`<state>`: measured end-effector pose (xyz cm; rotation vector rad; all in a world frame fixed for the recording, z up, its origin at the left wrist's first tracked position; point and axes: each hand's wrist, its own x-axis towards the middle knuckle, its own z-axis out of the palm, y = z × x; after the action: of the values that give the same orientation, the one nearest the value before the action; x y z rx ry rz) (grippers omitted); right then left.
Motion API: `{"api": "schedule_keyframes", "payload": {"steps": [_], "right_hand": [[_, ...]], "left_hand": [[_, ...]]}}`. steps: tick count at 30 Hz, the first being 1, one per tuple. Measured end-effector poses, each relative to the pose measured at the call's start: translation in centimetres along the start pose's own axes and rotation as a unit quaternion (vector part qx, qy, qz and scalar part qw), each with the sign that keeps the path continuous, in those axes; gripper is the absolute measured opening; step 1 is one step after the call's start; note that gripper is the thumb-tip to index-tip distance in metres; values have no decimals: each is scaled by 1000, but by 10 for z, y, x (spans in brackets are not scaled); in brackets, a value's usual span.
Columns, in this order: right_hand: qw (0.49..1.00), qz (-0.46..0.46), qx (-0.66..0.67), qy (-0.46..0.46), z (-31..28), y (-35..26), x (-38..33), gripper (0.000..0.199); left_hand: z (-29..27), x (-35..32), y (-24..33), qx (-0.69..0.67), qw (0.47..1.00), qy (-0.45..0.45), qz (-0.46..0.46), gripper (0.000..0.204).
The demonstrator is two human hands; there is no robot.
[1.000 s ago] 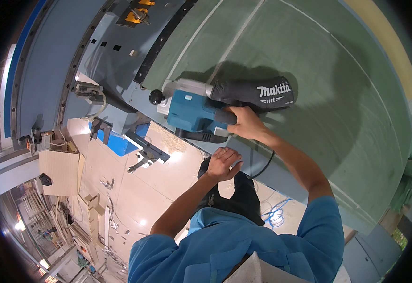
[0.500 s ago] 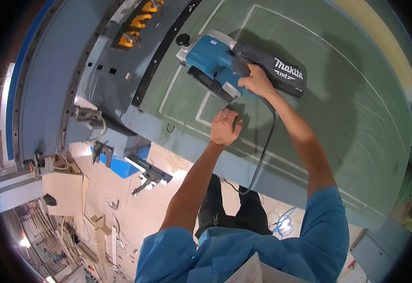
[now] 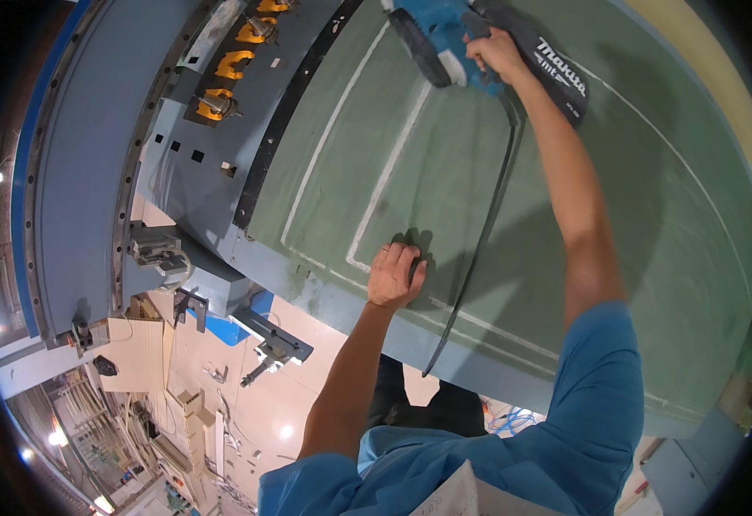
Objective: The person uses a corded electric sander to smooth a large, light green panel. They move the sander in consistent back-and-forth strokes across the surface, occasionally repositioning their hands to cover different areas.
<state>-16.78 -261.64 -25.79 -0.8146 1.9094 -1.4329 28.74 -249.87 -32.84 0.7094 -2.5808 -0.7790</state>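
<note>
A large curved green panel (image 3: 651, 258) with pale outline marks fills the upper right. My right hand (image 3: 495, 53) is stretched far up and grips the handle of a blue power sander (image 3: 445, 39) with a black dust bag (image 3: 557, 73), pressed against the panel near the top edge. Its black cord (image 3: 479, 249) hangs down over the panel. My left hand (image 3: 393, 275) rests with bent fingers on the panel's lower part, near a pale line, holding nothing.
Left of the panel runs a grey-blue metal frame (image 3: 92, 172) with a black strip (image 3: 286, 120) and yellow clamps (image 3: 230, 64). Below lie a pale floor (image 3: 247, 404), blue brackets and a black clamp fixture (image 3: 277, 348).
My right hand has carried the sander further up the panel, toward the top edge. My left hand has moved lower on the panel as the view shifted.
</note>
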Motion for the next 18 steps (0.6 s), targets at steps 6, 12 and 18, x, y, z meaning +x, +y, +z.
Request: {"api": "schedule_keyframes", "payload": {"steps": [6,12,18], "right_hand": [[997,-55,22,50,-25,22,88,15],[993,-16,29,117,-46,35,125,9],[998,-8,35,43,-80,23,86,13]], "left_hand": [[-1,0,-1,13,1000,-18,-12,24],[-1,0,0,25,1000,-10,-12,25],[1,-2,-3,18,1000,-6,-11,24]]}}
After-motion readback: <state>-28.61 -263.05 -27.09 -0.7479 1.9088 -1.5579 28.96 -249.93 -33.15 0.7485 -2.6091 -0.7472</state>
